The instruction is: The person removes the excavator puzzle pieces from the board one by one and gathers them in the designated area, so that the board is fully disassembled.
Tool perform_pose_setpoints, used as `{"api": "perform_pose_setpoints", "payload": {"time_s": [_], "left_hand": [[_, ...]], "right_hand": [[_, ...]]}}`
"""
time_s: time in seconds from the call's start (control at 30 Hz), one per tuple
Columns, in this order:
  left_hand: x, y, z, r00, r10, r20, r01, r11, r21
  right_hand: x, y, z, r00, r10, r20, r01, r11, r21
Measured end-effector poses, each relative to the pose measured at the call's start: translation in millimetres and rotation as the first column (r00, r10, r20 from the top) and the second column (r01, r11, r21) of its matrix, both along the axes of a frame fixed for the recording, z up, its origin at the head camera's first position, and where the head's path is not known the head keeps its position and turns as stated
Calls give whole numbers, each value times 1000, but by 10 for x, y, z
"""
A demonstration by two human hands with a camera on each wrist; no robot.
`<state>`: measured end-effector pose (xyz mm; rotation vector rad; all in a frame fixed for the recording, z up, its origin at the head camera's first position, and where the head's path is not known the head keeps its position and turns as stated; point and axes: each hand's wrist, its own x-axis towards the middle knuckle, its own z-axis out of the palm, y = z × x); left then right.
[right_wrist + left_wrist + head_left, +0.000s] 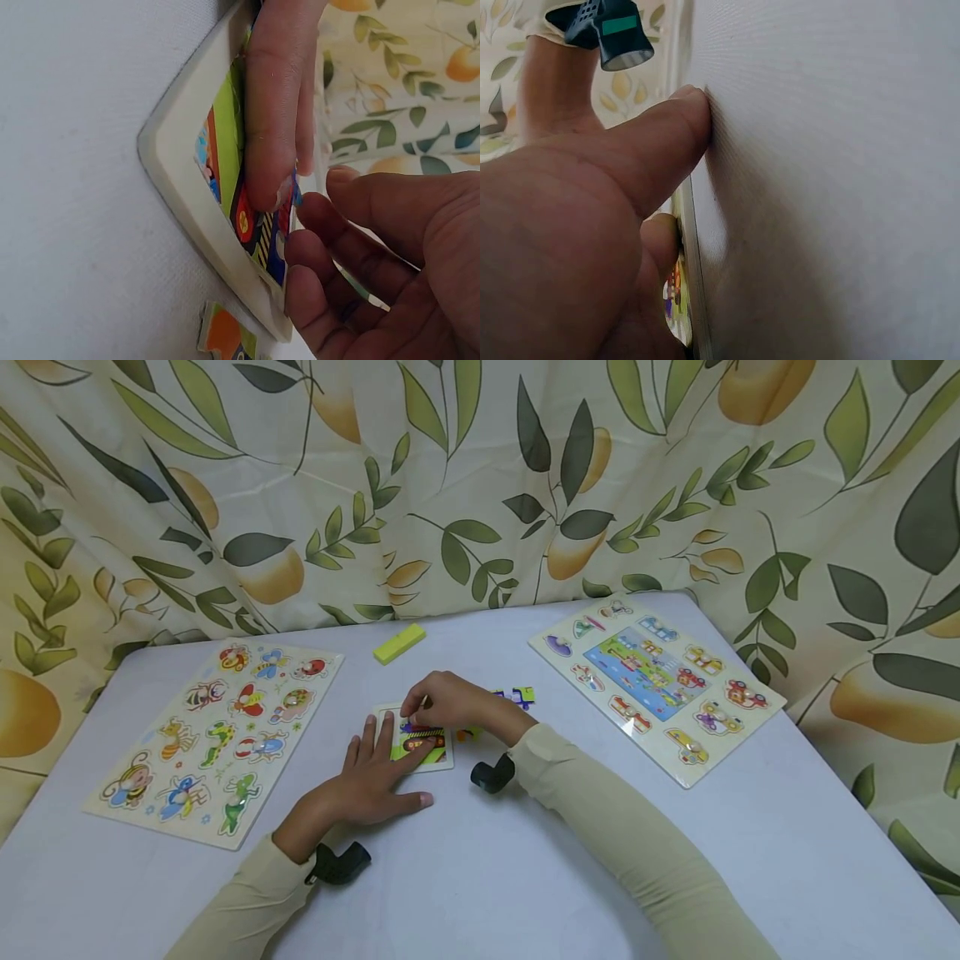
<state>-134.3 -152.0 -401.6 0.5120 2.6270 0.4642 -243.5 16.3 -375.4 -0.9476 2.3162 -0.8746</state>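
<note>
A small jigsaw board (446, 763) with a pale frame and a picture of a vehicle lies at the table's middle. My left hand (375, 781) rests spread on it, straight fingers pressing its left side and picture, thumb on the cloth. In the right wrist view, a finger (271, 112) of the left hand lies across the fitted picture. My right hand (450, 700) is bent over the board's far side, its thumb and fingertips pinching a small blue-edged puzzle piece (298, 196), mostly hidden by the fingers. A loose orange and green puzzle piece (227, 334) lies beside the frame.
More loose pieces (522, 697) lie beyond the right wrist. A yellow-green block (400, 644) lies behind the board. An insect puzzle board (288, 739) is at the left, a vehicle puzzle board (652, 735) at the right. A leaf-patterned curtain (480, 485) hangs behind the table.
</note>
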Motion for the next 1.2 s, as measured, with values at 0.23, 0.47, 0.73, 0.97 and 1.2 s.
{"api": "perform_pose_setpoints", "payload": {"time_s": [0.23,0.47,0.73,0.97,1.2], "left_hand": [[2,2,15,1000,-9,-4,9,1000,13],[-3,0,14,1000,-6,-13,6,1000,3],[-4,7,30,1000,4,-4,-4,1000,5],[-10,2,15,1000,7,-6,-7,1000,12],[-9,8,18,1000,7,1,-7,1000,7]], "right_hand": [[-7,-14,-1,1000,10,-4,-10,1000,-20],[-12,-5,-20,1000,-5,9,5,999,-36],[-12,-8,-26,999,-18,44,21,997,-78],[-5,-31,-36,998,-29,61,34,997,-73],[-9,-35,-48,997,-14,81,23,993,-120]]}}
